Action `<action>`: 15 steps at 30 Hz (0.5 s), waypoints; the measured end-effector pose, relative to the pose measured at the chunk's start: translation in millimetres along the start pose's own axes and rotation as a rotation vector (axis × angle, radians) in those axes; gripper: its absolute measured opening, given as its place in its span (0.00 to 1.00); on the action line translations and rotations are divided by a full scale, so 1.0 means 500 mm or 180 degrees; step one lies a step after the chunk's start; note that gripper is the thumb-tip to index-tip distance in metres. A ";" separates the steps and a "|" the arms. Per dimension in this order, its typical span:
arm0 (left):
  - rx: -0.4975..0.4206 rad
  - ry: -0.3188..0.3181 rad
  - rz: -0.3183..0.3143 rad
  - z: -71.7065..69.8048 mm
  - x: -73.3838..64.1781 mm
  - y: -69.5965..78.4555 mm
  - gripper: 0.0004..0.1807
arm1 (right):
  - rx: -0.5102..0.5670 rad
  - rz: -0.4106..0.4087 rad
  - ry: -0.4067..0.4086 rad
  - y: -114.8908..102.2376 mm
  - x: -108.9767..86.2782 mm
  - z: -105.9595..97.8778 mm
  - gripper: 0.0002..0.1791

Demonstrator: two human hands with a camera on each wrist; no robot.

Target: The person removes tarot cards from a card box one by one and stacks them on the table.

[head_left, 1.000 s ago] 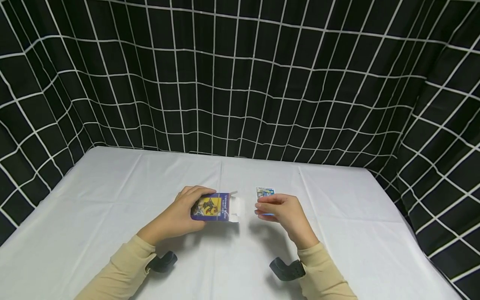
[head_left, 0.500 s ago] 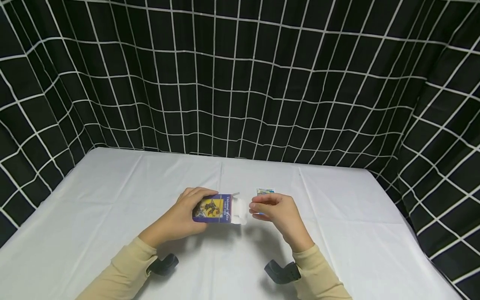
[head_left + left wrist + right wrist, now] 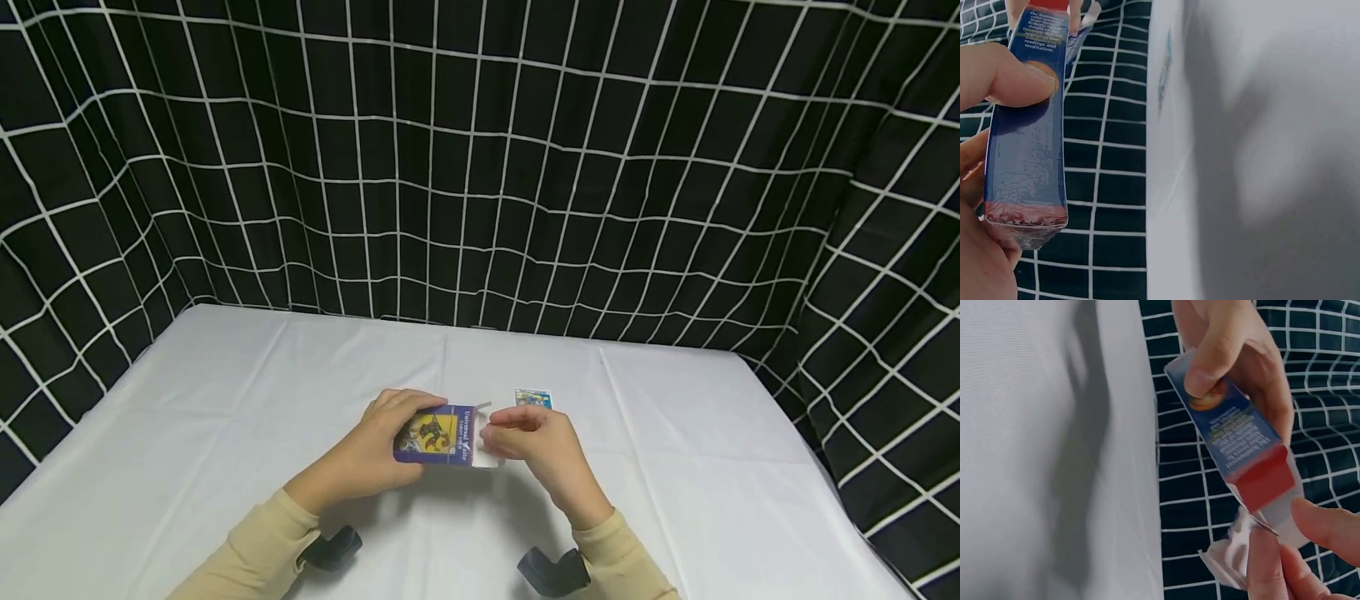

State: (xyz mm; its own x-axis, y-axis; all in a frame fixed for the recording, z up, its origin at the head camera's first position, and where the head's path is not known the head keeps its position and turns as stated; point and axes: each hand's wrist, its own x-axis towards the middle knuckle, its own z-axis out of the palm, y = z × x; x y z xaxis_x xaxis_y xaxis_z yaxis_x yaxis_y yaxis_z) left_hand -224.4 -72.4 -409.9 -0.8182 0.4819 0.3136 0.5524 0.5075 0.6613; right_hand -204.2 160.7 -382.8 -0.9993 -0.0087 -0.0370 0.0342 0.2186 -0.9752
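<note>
My left hand [image 3: 375, 458] grips a blue tarot deck box [image 3: 431, 435] with a yellow picture on its front. The box is held above the table, its torn-looking white end facing right. In the left wrist view the thumb presses the box's narrow side [image 3: 1029, 156], with clear wrap crumpled at the lower end. My right hand [image 3: 547, 454] is at the box's opened end; in the right wrist view its thumb and fingers pinch the white flap [image 3: 1290, 522] beside a red end part. A small colourful card [image 3: 534, 397] lies beyond the right hand, which partly covers it.
A white cloth [image 3: 247, 400] with fold creases covers the table. Black curtains with a white grid [image 3: 480, 167] stand behind and at both sides. A dark wrist mount [image 3: 333, 550] juts from the left sleeve, another dark mount [image 3: 553, 573] from the right.
My right hand has moved left, from near the card to the box's opened end, and its fingers now meet the flap. The left hand keeps its grip. The head view has tilted slightly up.
</note>
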 end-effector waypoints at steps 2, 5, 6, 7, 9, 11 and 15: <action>-0.0002 -0.0007 0.0004 0.001 -0.001 0.001 0.44 | -0.0027 -0.0009 0.0011 0.001 0.001 0.005 0.15; -0.0005 -0.0020 0.0027 0.003 -0.003 0.003 0.44 | -0.0039 0.0019 0.0039 0.004 0.002 0.011 0.15; 0.0001 -0.0020 0.0038 0.003 -0.003 0.003 0.44 | -0.0051 0.0018 0.0059 0.006 0.002 0.013 0.14; 0.0002 -0.0018 0.0048 0.004 -0.003 0.003 0.44 | -0.0058 0.0024 0.0077 0.007 0.003 0.015 0.14; 0.0005 -0.0013 0.0067 0.004 -0.003 0.004 0.44 | -0.0047 0.0031 0.0103 0.009 0.005 0.018 0.13; 0.0005 -0.0010 0.0074 0.004 -0.003 0.004 0.44 | -0.0061 0.0020 0.0134 0.012 0.006 0.021 0.13; 0.0011 -0.0007 0.0091 0.006 -0.002 0.004 0.44 | -0.0088 0.0018 0.0159 0.014 0.006 0.027 0.12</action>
State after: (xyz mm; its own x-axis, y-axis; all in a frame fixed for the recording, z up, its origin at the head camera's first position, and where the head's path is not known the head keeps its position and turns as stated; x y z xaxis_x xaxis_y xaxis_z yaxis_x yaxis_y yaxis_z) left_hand -221.8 -69.9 -410.8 -0.8017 0.4979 0.3308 0.5761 0.4960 0.6497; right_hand -207.0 149.0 -392.9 -0.9987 0.0413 -0.0307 0.0399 0.2454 -0.9686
